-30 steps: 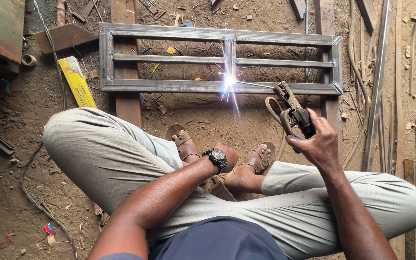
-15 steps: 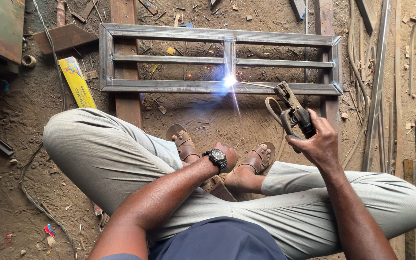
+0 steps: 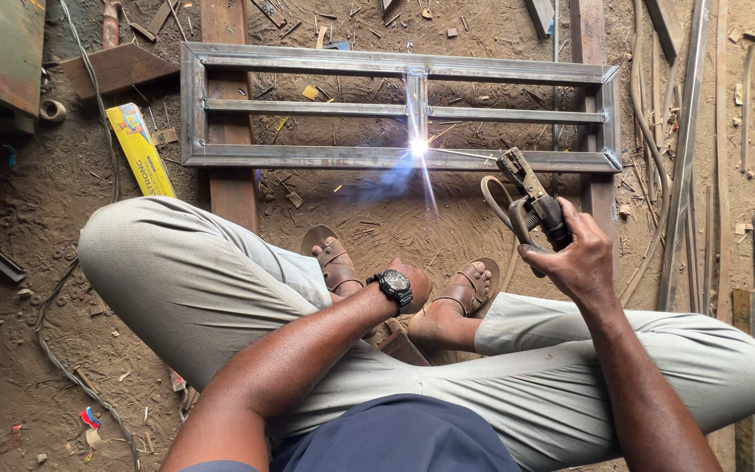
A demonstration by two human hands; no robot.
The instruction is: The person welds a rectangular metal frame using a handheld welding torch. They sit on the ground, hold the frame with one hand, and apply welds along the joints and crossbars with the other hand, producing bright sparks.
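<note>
The arc (image 3: 419,148) burns on at the same frame (image 3: 395,158) joint; right hand (image 3: 574,258) still grips the holder (image 3: 530,203), left hand (image 3: 414,284) closed between the feet.

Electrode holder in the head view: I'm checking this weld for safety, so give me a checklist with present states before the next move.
1. Right hand grips the electrode holder: ok.
2. Electrode tip meets the metal frame at the arc: ok.
3. Frame rests on the wooden planks: ok.
4. Left hand away from the arc, by the sandalled feet: ok.
5. Gloves on hands: not ok, both bare.
6. Eye protection: cannot tell.
</note>
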